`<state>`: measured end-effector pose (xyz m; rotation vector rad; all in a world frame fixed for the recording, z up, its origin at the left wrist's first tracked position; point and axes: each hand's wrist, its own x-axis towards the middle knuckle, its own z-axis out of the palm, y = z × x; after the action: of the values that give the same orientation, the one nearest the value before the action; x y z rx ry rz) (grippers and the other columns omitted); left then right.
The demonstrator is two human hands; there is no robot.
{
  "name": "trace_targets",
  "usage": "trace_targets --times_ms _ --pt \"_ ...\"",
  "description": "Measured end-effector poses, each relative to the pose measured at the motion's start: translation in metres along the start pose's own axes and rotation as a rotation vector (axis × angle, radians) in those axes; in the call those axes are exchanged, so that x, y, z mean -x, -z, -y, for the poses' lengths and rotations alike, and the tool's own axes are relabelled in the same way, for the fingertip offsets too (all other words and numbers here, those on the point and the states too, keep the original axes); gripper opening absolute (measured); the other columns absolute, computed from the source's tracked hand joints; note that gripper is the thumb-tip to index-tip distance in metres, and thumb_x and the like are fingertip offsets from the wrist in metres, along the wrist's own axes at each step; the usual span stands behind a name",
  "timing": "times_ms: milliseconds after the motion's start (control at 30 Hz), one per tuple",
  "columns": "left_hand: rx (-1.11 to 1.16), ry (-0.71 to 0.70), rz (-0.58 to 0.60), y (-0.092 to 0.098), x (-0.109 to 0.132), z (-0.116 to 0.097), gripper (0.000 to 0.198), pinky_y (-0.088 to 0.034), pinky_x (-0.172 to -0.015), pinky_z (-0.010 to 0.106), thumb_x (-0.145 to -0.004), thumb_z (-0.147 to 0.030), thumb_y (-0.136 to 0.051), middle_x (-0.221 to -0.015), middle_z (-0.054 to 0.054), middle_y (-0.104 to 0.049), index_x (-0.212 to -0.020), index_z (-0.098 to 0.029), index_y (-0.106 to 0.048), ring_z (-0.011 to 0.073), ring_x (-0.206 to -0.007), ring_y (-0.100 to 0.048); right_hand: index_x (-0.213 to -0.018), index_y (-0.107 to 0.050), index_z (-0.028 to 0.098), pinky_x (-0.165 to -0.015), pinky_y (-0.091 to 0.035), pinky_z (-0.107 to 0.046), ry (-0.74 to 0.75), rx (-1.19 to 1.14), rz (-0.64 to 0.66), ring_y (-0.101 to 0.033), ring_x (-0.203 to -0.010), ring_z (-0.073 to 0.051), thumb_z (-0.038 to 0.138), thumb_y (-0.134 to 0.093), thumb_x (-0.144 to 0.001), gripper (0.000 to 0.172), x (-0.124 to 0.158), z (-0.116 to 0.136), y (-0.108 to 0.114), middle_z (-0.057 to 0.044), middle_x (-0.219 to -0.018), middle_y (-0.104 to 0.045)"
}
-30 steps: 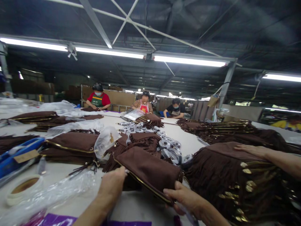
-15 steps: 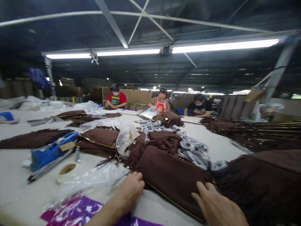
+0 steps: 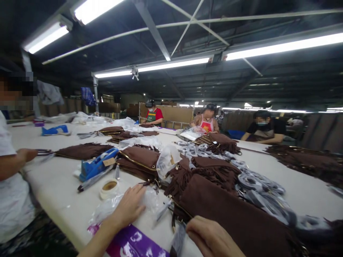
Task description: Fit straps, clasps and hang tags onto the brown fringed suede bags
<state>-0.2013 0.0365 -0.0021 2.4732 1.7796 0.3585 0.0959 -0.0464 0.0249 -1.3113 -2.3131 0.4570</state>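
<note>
The brown fringed bag (image 3: 235,214) lies flat on the table (image 3: 300,194) at the near right edge, its gold-trimmed side toward the person; half a second ago it sat more to the middle of the view, which now faces further left. The right hand (image 3: 211,237), which lay spread flat on top of the bag then, now sits at the bag's near corner with its fingers curled under, just beside a grey strip (image 3: 178,241); whether it grips anything cannot be told from its back. The left hand (image 3: 128,207) is no longer at the bag's corner and rests open, fingers spread, on a crumpled clear plastic bag (image 3: 107,210), the two hands well apart. Under the left wrist lies a purple sheet (image 3: 131,242). Just beyond the plastic stand a tape roll (image 3: 109,185), a pen (image 3: 92,182) and a blue tape dispenser (image 3: 96,166), and behind them a stack of brown bags (image 3: 139,159). Grey coiled straps (image 3: 257,182) lie scattered to the right of the bag. A co-worker's hand (image 3: 28,154) is newly in view at the left edge, touching another brown bag (image 3: 83,150). Three people (image 3: 207,121) work at the table's far end, as before.
</note>
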Motion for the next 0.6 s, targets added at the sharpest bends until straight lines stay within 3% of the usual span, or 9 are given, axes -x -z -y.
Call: trace_targets --times_ms 100,200,267,333,467,600 --pt "0.029 -0.022 -0.063 -0.018 0.001 0.008 0.045 -0.031 -0.115 0.045 -0.091 -0.018 -0.044 -0.144 0.012 -0.051 -0.136 -0.018 -0.05 0.0243 -0.134 -0.045 -0.084 -0.068 0.021 -0.072 -0.044 -0.021 0.028 0.031 -0.036 -0.066 -0.084 -0.017 0.021 -0.045 -0.093 0.026 -0.049 0.026 0.0 -0.004 -0.089 -0.071" --pt "0.065 -0.05 -0.104 -0.024 0.001 0.009 0.042 -0.034 -0.113 0.043 -0.091 -0.017 -0.045 -0.141 0.01 -0.055 -0.133 -0.02 -0.052 0.0231 -0.131 -0.048 -0.078 -0.073 0.018 -0.07 -0.045 -0.023 -0.124 0.185 0.128 -0.069 -0.082 -0.019 0.018 -0.051 -0.088 0.024 -0.077 0.037 -0.009 -0.006 -0.084 -0.075" --pt "0.066 -0.043 -0.097 -0.024 0.001 0.008 0.043 -0.034 -0.113 0.045 -0.091 -0.016 -0.047 -0.141 0.01 -0.055 -0.133 -0.021 -0.052 0.0239 -0.131 -0.048 -0.072 -0.075 0.018 -0.068 -0.048 -0.028 -0.197 0.249 0.221 -0.071 -0.081 -0.026 0.025 -0.062 -0.081 0.018 -0.082 0.04 -0.02 -0.01 -0.081 -0.076" --pt "0.056 -0.028 -0.082 -0.023 0.001 0.008 0.043 -0.033 -0.114 0.046 -0.091 -0.016 -0.047 -0.142 0.01 -0.054 -0.134 -0.02 -0.051 0.0245 -0.132 -0.047 -0.077 -0.077 0.016 -0.072 -0.05 -0.035 -0.245 0.297 0.251 -0.071 -0.087 -0.034 0.031 -0.069 -0.076 0.017 -0.08 0.045 -0.034 -0.016 -0.088 -0.077" --pt "0.034 -0.023 -0.06 -0.024 -0.001 0.009 0.043 -0.031 -0.115 0.046 -0.092 -0.016 -0.046 -0.143 0.012 -0.052 -0.135 -0.017 -0.049 0.0249 -0.134 -0.045 -0.1 -0.073 0.012 -0.079 -0.049 -0.039 -0.331 0.358 0.272 -0.068 -0.099 -0.037 0.009 -0.056 -0.081 0.026 -0.078 0.057 -0.058 -0.023 -0.104 -0.073" --pt "0.022 -0.042 -0.042 -0.025 -0.002 0.011 0.044 -0.032 -0.113 0.048 -0.092 -0.016 -0.047 -0.145 0.013 -0.05 -0.136 -0.016 -0.049 0.0255 -0.134 -0.044 -0.094 -0.07 0.011 -0.077 -0.048 -0.034 -0.347 0.259 0.316 -0.067 -0.1 -0.032 0.004 -0.051 -0.08 0.025 -0.079 0.06 -0.046 -0.022 -0.105 -0.072"
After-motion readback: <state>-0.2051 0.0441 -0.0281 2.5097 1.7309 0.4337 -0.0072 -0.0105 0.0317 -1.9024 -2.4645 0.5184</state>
